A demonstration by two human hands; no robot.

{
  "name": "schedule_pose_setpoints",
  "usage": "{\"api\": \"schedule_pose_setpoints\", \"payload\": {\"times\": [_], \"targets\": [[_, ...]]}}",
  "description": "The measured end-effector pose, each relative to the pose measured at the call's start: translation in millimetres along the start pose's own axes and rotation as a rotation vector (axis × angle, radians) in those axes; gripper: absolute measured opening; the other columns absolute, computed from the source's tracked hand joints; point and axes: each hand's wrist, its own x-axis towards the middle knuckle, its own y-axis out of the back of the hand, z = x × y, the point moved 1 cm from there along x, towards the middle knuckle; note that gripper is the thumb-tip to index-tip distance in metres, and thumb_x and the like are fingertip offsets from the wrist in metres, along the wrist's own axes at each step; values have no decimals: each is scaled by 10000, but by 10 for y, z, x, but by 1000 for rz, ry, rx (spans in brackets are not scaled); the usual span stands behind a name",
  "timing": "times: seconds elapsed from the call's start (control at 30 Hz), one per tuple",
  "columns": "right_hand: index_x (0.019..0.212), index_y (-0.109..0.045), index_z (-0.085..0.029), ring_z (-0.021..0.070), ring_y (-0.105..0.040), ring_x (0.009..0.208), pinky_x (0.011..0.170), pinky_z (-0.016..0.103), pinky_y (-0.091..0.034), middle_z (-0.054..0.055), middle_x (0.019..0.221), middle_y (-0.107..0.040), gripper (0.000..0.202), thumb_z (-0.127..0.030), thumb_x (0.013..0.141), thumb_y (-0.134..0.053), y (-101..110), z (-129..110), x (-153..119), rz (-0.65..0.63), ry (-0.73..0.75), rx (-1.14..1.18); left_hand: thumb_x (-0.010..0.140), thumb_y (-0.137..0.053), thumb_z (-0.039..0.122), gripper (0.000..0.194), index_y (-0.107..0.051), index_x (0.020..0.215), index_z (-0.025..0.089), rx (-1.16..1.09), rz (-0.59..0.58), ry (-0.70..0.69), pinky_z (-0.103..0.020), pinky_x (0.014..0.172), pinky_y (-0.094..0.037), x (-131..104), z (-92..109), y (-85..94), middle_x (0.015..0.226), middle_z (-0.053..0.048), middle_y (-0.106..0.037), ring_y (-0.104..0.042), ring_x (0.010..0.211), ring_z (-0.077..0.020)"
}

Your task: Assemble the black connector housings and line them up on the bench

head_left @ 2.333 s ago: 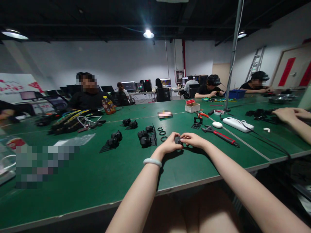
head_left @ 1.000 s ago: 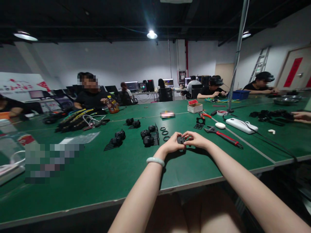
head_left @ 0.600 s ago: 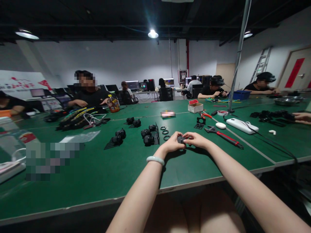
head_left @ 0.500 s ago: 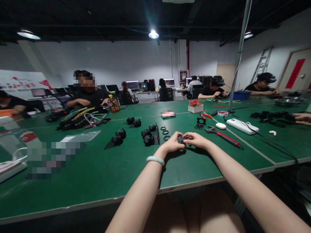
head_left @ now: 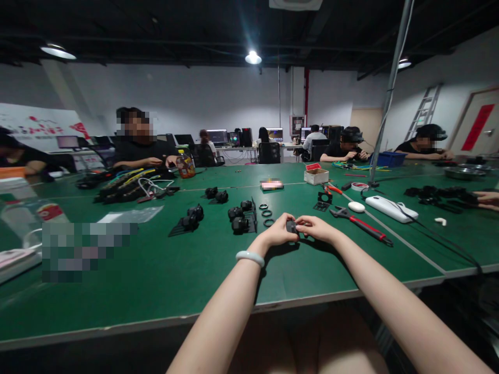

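Both hands meet above the green table [head_left: 218,270]. My left hand [head_left: 279,231], with a pale bracelet on its wrist, is closed round a small black part [head_left: 291,227]. From the other side my right hand [head_left: 314,228] pinches the same part with its fingertips. Just left of my hands lie three black rings [head_left: 266,213] in a row. Beyond them stands a group of black camera-like parts [head_left: 239,217] on a plate, with another group [head_left: 191,218] farther left. A black bracket [head_left: 323,201] sits beyond my right hand.
To the right lie a red-handled wrench [head_left: 364,226], a white oval object [head_left: 356,207] and a white power strip [head_left: 392,209]. A small box [head_left: 316,175], bundled cables [head_left: 125,186] and a bottle [head_left: 185,164] are farther back. Several people sit around.
The view has shifted slightly, moving the background a little to the right. Both hands stay on the black part, nearly unmoved.
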Motion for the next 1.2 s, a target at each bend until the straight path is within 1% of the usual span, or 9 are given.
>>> {"api": "schedule_pose_setpoints", "payload": {"times": [0.13, 0.3, 0.53, 0.67, 0.77, 0.83, 1.0, 1.2], "targets": [[950, -498, -137, 88, -477, 590, 551, 225, -385, 49, 818, -551, 342, -341, 675, -498, 0, -10, -7, 14, 12, -10, 497, -600, 177, 493, -396, 945, 163, 9, 4, -20, -208, 543, -376, -3, 29, 7, 808, -8, -457, -447, 654, -95], [931, -508, -140, 102, -490, 636, 589, 233, -386, 48, 826, -554, 327, -330, 664, -515, 7, -58, -30, 43, 46, -47, 509, -596, 203, 495, -390, 956, 156, 23, -15, 0, -207, 518, -363, -17, 64, 7, 790, -8, -463, -447, 626, -93], [941, -498, -142, 110, -488, 669, 584, 232, -387, 53, 850, -543, 342, -332, 658, -524, 17, -50, -19, 34, 48, -69, 495, -600, 189, 493, -397, 943, 153, 29, 6, 0, -208, 542, -367, -15, 69, 10, 799, -6, -464, -444, 650, -97], [960, -468, -150, 82, -464, 604, 523, 206, -377, 51, 884, -521, 418, -332, 601, -582, 26, -47, -22, 11, 67, -39, 504, -603, 205, 490, -391, 943, 155, -8, -10, -8, -203, 540, -365, -18, 87, 5, 789, -2, -464, -438, 651, -94], [976, -439, -168, 58, -437, 550, 500, 195, -368, 35, 869, -510, 469, -308, 565, -615, 29, -39, -28, 33, 67, -12, 516, -603, 221, 482, -387, 941, 150, -46, -21, -6, -196, 527, -359, -28, 116, -2, 780, -1, -461, -431, 637, -87], [976, -431, -180, 54, -435, 549, 508, 196, -371, 24, 858, -503, 479, -284, 551, -626, 26, -38, -31, 43, 73, 9, 518, -605, 228, 480, -385, 937, 146, -70, -27, 6, -192, 517, -354, -36, 135, -7, 769, 2, -456, -425, 621, -80], [914, -465, -180, 83, -467, 630, 566, 219, -392, 15, 825, -501, 405, -232, 544, -621, 12, -56, -32, 55, 84, 30, 524, -596, 204, 452, -381, 918, 149, -93, -37, -1, -186, 516, -349, -38, 141, -12, 750, 12, -452, -421, 611, -73], [899, -481, -165, 94, -482, 631, 548, 227, -395, 35, 857, -514, 327, -296, 612, -565, 14, -73, -37, 48, 61, -14, 511, -593, 183, 474, -384, 936, 158, -6, -14, -16, -190, 509, -345, -14, 71, 8, 768, 6, -453, -426, 624, -84]]}}
